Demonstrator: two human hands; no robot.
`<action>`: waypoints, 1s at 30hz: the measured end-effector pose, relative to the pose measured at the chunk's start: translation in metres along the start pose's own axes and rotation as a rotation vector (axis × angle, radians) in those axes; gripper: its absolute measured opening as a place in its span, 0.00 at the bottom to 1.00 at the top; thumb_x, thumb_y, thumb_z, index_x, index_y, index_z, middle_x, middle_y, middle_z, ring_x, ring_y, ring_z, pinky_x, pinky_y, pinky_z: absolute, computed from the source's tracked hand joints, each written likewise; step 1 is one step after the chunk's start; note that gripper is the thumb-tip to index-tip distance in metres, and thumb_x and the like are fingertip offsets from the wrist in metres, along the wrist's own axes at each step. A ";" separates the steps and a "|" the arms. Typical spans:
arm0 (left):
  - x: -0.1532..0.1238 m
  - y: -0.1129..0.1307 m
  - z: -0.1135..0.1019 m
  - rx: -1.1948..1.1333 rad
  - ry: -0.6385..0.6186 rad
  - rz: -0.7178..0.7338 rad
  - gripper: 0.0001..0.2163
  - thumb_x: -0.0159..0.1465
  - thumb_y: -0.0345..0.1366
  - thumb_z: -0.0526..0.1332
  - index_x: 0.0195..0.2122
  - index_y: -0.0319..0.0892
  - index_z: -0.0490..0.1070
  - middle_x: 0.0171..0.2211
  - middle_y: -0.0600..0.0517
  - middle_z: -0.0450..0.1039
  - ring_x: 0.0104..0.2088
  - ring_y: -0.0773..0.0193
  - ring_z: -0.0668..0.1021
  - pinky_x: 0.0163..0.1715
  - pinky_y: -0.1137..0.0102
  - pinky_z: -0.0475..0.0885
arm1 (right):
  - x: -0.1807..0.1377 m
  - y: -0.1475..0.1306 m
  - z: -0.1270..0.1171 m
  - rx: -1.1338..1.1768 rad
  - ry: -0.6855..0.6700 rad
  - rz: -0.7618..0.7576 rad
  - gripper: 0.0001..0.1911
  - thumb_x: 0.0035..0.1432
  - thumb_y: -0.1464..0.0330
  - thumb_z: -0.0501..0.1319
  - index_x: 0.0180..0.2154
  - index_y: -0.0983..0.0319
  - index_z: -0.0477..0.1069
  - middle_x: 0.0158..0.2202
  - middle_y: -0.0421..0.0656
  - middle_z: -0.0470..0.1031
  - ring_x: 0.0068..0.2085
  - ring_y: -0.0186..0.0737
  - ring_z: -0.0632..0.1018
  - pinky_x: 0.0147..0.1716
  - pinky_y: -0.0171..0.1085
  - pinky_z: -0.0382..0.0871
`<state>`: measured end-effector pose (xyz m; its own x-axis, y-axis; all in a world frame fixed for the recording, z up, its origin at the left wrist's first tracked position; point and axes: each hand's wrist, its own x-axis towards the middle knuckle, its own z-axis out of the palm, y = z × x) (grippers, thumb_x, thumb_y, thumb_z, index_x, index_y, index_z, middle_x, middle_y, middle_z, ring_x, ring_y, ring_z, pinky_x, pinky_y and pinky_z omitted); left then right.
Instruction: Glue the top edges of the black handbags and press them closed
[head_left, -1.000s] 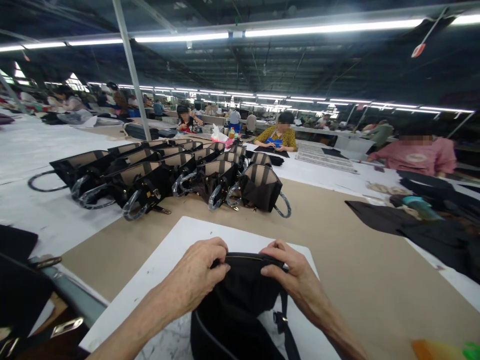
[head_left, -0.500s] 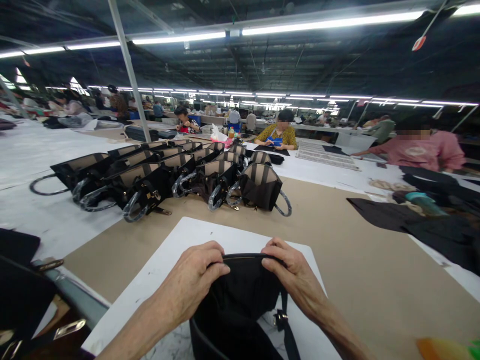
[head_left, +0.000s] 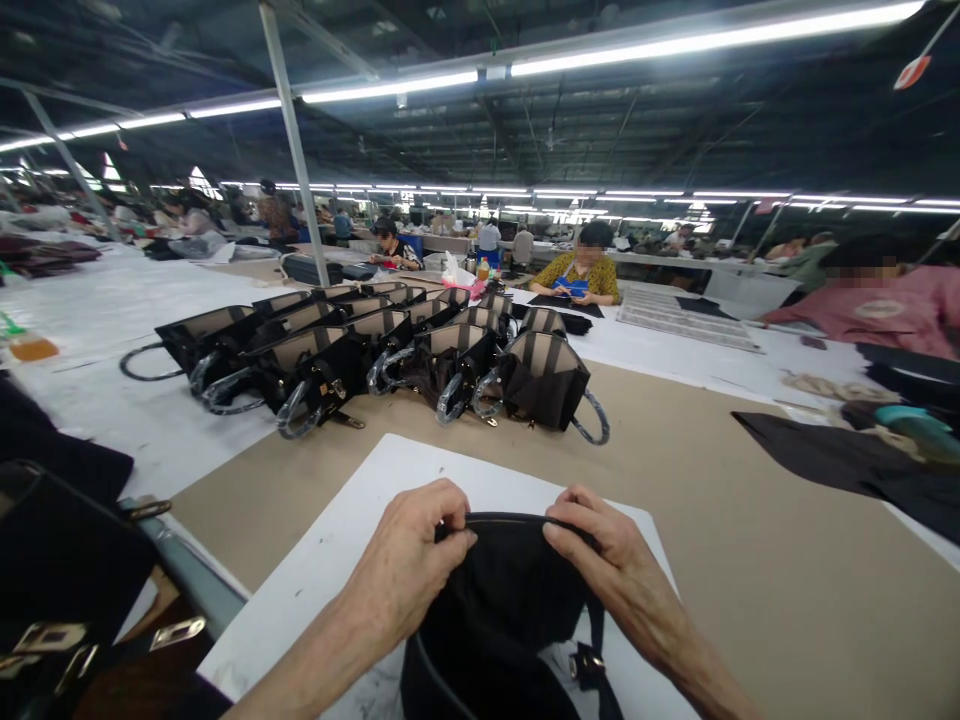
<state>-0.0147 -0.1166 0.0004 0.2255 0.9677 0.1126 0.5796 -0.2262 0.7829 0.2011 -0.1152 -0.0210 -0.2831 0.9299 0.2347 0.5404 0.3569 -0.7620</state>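
A black handbag (head_left: 517, 590) is upright in front of me, its mouth facing up and its dark inside showing. My left hand (head_left: 420, 540) pinches the far rim on the left, thumb inside. On the right of that same rim, my right hand (head_left: 600, 540) grips with fingers over the outer side and thumb inside. A strap with a metal buckle (head_left: 586, 662) hangs down at the bag's right side. Beneath lies a white board (head_left: 337, 560). The bag's lower part runs out of view.
Several black bags with plastic-wrapped handles (head_left: 300, 415) stand in rows ahead on the brown-covered table (head_left: 750, 560). More black bags with metal fittings (head_left: 67, 560) are close at the left. Dark fabric pieces (head_left: 825, 450) lie at the right. A co-worker in yellow (head_left: 577, 270) sits across.
The whole view has shifted, so the scene sits farther right. Both hands keep their pinch on the bag's rim, with little change in their position on it.
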 end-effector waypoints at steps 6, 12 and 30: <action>0.005 0.001 0.006 0.042 0.053 -0.067 0.07 0.48 0.27 0.52 0.18 0.41 0.53 0.25 0.56 0.67 0.28 0.67 0.67 0.30 0.73 0.58 | 0.001 -0.003 -0.001 -0.003 -0.002 0.006 0.11 0.60 0.67 0.52 0.28 0.60 0.69 0.31 0.39 0.65 0.33 0.37 0.69 0.34 0.35 0.60; 0.009 0.001 0.009 0.079 0.085 -0.102 0.06 0.46 0.27 0.52 0.17 0.41 0.53 0.21 0.57 0.64 0.25 0.68 0.65 0.27 0.73 0.56 | 0.000 -0.002 0.000 -0.052 0.008 -0.003 0.10 0.60 0.67 0.53 0.28 0.60 0.68 0.30 0.39 0.65 0.33 0.37 0.69 0.33 0.34 0.60; 0.004 -0.009 -0.017 0.026 -0.015 0.008 0.09 0.49 0.36 0.62 0.25 0.42 0.61 0.24 0.58 0.66 0.27 0.67 0.67 0.27 0.74 0.59 | 0.037 -0.059 0.022 -0.849 -0.311 -0.163 0.10 0.62 0.70 0.53 0.29 0.61 0.69 0.22 0.41 0.74 0.24 0.39 0.74 0.22 0.35 0.52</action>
<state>-0.0320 -0.1088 0.0040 0.2417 0.9641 0.1100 0.5976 -0.2372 0.7659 0.1415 -0.1038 0.0193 -0.5410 0.8403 0.0341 0.8407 0.5415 -0.0060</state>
